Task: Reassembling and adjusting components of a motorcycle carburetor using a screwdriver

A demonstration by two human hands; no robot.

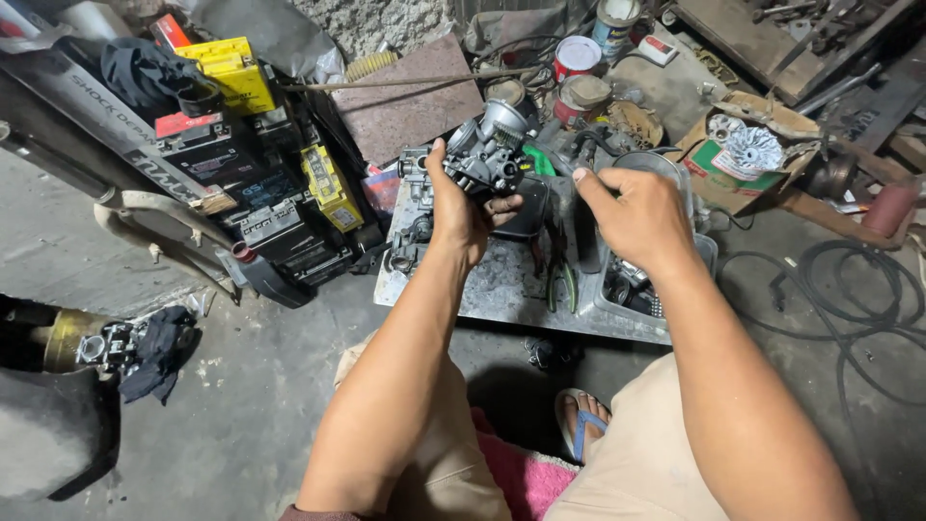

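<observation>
Nearest the camera, two bent knees in tan shorts (637, 463) are seen, with a pink cloth (521, 478) between them and a foot in a blue-strapped sandal (579, 420) set on the concrete floor (260, 386). Both bare forearms are stretched forward from there. A grey metal carburetor (487, 154) is gripped in the left hand (461, 207), the thumb raised along its left side and the fingers wrapped beneath it, so that the part is held up in the air above the left half of a low metal tray (492, 289) laid on the floor. The right hand (637, 212) is held just beside the carburetor without touching it; its fingers are curled loosely and its thumb is pointed towards the part, and whether anything small is pinched in it cannot be told. Pliers with green handles (562, 280) are laid on the tray below the hands, and a grey tub of small parts (632, 285) is set under the right wrist. Stacked black and yellow batteries (260, 183) are placed to the left, tins (577, 56) behind, a cardboard box holding a finned metal part (748, 150) to the right, and black cables (849, 289) are coiled on the floor.
</observation>
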